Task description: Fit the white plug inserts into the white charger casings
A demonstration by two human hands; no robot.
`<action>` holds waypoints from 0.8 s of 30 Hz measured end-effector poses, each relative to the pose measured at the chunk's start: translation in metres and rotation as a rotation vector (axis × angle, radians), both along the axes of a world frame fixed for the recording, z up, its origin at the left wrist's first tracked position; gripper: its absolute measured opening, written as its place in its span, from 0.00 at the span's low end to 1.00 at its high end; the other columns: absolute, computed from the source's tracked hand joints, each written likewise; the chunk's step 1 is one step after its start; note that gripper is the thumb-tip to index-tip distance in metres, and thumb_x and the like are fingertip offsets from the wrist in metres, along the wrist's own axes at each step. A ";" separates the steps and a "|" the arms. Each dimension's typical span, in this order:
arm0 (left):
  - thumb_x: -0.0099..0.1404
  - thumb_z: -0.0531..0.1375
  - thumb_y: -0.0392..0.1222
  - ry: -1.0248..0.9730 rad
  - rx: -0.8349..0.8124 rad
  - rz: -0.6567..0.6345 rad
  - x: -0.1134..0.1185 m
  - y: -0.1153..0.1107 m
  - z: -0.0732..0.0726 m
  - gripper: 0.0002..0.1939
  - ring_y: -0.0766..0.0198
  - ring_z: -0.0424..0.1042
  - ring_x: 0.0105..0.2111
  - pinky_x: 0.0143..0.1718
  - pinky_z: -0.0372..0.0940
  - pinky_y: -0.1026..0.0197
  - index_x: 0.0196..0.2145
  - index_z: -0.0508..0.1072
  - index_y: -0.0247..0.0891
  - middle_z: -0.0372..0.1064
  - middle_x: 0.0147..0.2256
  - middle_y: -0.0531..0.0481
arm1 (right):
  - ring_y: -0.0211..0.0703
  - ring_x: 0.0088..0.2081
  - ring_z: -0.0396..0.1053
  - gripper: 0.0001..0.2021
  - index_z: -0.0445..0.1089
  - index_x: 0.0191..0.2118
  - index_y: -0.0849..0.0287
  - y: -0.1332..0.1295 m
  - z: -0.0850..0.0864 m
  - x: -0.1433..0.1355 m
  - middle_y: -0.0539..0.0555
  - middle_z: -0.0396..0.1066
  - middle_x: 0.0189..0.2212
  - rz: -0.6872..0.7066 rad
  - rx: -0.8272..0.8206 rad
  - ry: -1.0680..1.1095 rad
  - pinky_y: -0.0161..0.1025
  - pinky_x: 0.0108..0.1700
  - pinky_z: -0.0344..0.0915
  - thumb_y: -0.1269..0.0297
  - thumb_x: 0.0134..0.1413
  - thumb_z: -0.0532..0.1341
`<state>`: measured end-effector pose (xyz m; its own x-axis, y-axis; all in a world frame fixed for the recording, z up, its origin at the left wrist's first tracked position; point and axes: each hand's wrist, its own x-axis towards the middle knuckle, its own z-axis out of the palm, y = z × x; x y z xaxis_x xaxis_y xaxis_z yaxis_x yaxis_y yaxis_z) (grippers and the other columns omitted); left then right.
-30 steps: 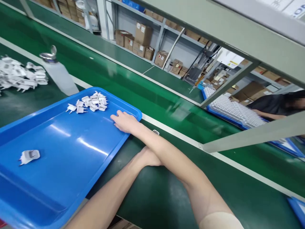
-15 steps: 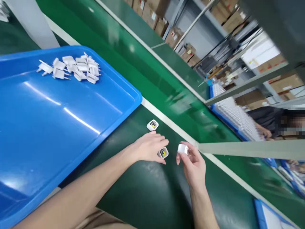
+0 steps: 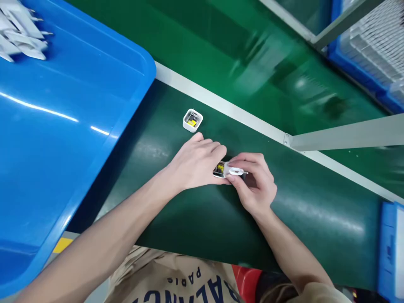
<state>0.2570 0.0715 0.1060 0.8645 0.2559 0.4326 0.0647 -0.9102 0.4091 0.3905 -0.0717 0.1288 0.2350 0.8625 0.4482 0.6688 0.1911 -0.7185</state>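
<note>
My left hand [image 3: 195, 162] rests on the dark green belt and grips a small white charger shell [image 3: 219, 169] with yellow parts showing inside. My right hand [image 3: 252, 181] holds a white plug cap [image 3: 234, 171] with metal prongs against that shell. A second open charger shell [image 3: 192, 120] lies alone on the belt just beyond my left fingers. At the far left edge of the big blue tray [image 3: 94, 105], a heap of white plug caps [image 3: 19, 35] is partly cut off by the frame.
A grey rail [image 3: 227, 110] divides the dark belt from a brighter green conveyor [image 3: 252, 54]. A grey frame bar [image 3: 347, 134] juts in from the right. A blue tray of white parts [image 3: 372, 46] sits top right; another blue tray edge [image 3: 391, 248] at the right.
The view has dropped and moved closer. My right hand brought the white plug cap leftwards until it met the shell in my left hand; half a second ago they were apart.
</note>
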 end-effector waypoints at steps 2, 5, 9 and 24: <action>0.66 0.65 0.50 -0.002 0.006 -0.004 0.000 0.000 0.000 0.17 0.61 0.68 0.29 0.35 0.53 0.55 0.30 0.64 0.37 0.65 0.27 0.54 | 0.52 0.44 0.70 0.04 0.76 0.48 0.53 0.003 -0.002 -0.002 0.55 0.72 0.45 0.015 0.005 0.022 0.52 0.46 0.70 0.65 0.70 0.67; 0.63 0.65 0.46 -0.009 0.001 0.011 0.001 0.000 -0.001 0.16 0.62 0.67 0.27 0.34 0.53 0.55 0.29 0.62 0.38 0.63 0.26 0.56 | 0.51 0.42 0.68 0.03 0.78 0.46 0.52 0.006 -0.005 -0.005 0.54 0.68 0.42 -0.025 -0.051 0.024 0.50 0.43 0.69 0.61 0.70 0.68; 0.63 0.62 0.45 0.013 -0.005 0.008 0.001 -0.001 -0.001 0.13 0.61 0.67 0.28 0.35 0.53 0.55 0.29 0.62 0.38 0.63 0.26 0.55 | 0.50 0.40 0.68 0.06 0.76 0.45 0.53 0.007 -0.004 -0.010 0.53 0.68 0.38 -0.057 -0.060 -0.043 0.49 0.42 0.68 0.58 0.71 0.68; 0.65 0.64 0.51 0.153 -0.072 -0.010 0.003 0.000 -0.001 0.18 0.58 0.69 0.31 0.35 0.50 0.55 0.31 0.62 0.38 0.65 0.28 0.53 | 0.48 0.36 0.66 0.12 0.70 0.36 0.55 0.011 0.001 -0.014 0.52 0.67 0.34 -0.058 -0.248 0.180 0.44 0.39 0.64 0.55 0.69 0.68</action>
<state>0.2597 0.0716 0.1052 0.9214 0.2727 0.2770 0.1223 -0.8798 0.4594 0.3764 -0.0610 0.1299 0.3438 0.9231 0.1723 0.5315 -0.0400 -0.8461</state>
